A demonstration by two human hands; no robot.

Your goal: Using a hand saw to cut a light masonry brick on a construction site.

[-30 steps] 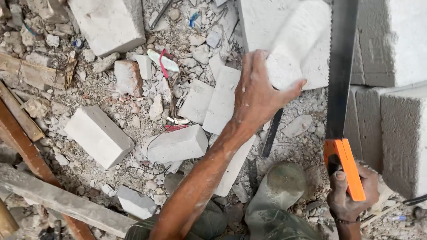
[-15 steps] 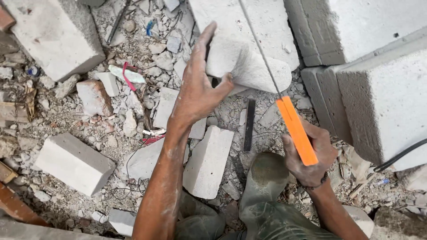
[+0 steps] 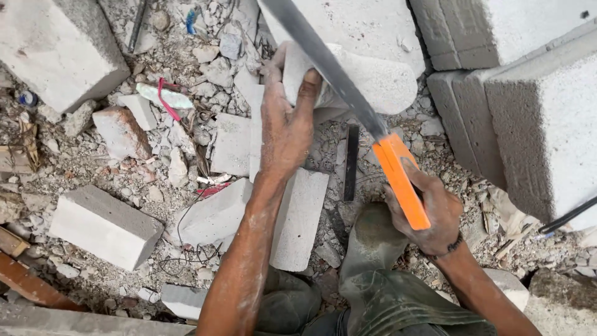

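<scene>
I see the left hand (image 3: 287,127) with its fingers (image 3: 308,87) curled over the near edge of a pale block piece (image 3: 373,78) that has a rounded end, thumb side pressed against the block's left face; the grip is tight on the piece, palm turned away from the camera. The piece sits at the top middle of the view, leaning against a larger slab (image 3: 360,25) behind it. My right hand (image 3: 429,214) is wrapped shut around the orange handle (image 3: 401,180) of a hand saw, fingers folded under the grip, a dark band on the wrist. The grey saw blade (image 3: 323,62) runs up and left from the handle and crosses over the block piece just beside the left fingertips; I cannot tell whether the teeth touch the block. Below the hands, a green rubber boot (image 3: 373,242) stands on rubble. A flat pale slab (image 3: 298,218) lies under the left forearm. A loose block (image 3: 102,227) lies at lower left, another big one (image 3: 53,50) at upper left. Stacked wall blocks (image 3: 535,112) fill the right side. Red cord (image 3: 163,96) lies among the stone chips.
</scene>
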